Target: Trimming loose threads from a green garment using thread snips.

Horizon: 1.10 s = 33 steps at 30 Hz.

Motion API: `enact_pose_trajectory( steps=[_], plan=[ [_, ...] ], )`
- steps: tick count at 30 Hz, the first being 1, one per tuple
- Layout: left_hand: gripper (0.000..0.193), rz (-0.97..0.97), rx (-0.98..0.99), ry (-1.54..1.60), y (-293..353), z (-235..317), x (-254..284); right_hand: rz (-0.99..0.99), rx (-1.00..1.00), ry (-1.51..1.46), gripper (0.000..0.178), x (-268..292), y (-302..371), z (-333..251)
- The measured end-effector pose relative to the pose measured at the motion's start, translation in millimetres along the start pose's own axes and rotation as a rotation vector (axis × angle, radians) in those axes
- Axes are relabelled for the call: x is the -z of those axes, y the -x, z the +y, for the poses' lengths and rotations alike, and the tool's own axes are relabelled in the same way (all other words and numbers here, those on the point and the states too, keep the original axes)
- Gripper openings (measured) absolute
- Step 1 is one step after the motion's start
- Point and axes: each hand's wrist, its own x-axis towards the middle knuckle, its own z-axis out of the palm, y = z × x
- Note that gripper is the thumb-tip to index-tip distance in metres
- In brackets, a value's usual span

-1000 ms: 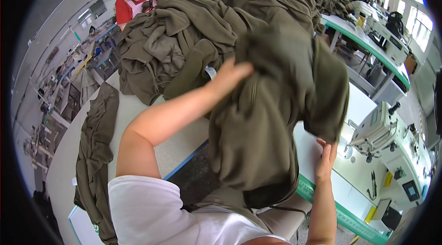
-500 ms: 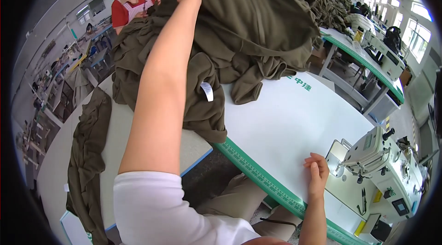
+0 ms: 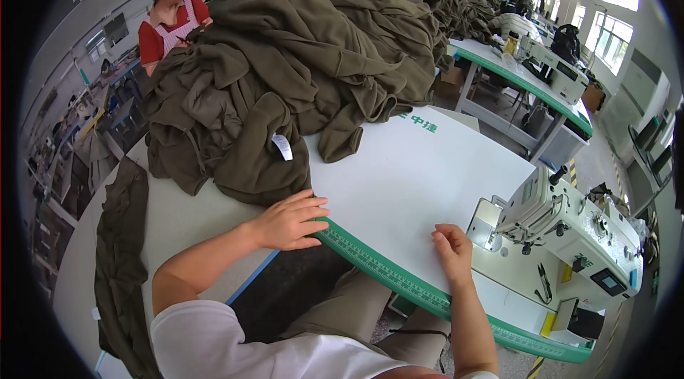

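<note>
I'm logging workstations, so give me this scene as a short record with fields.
Left hand: empty, fingers spread, at the green edge beside the pile
Right hand: empty, over the white tabletop, left of the sewing machine
Pile: olive-brown cloth, a white label showing
Snips: black, lying near the sewing machine
Co-worker: in red, at the pile's far left

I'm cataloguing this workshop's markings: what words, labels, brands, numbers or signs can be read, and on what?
White tabletop: green lettering, left unquoted.
Green ruler edge: markings too small to read.
White tag on olive garments: any print too small.
Sewing machine: green lettering unquoted; screen too small to read.
</note>
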Motion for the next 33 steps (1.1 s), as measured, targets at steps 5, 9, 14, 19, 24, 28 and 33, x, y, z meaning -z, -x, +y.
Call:
enact_pose_trajectory(
  steps=[5,9,14,19,24,28,33],
  plan=[
    [0.024,0.132,0.36,-0.296,100.5,25.9,59.4,-0.078,0.042,0.151,0.021,-7.6,-5.7,-2.5],
    [0.018,0.156,0.586,-0.452,178.6,64.8,92.0,-0.102,0.046,0.177,0.019,-10.7,-2.9,-1.5],
    [0.017,0.095,0.802,-0.413,235.1,131.6,88.0,-0.157,0.076,0.193,0.019,-7.4,-4.5,7.7],
    [0.019,0.088,1.051,-0.572,297.0,187.9,102.8,-0.204,0.145,0.27,0.021,-11.1,-6.4,14.5],
    [0.039,0.291,1.609,-0.99,395.6,170.9,161.3,-0.182,0.193,0.302,0.021,-7.7,2.3,11.5],
    [0.052,0.351,2.177,-1.194,506.4,146.9,160.6,-0.164,0.213,0.296,0.021,-12.6,-2.9,13.5],
    [0.036,0.859,2.172,0.121,511.2,120.5,186.9,-0.162,0.145,0.338,0.021,-9.5,-1.5,9.8]
  ],
)
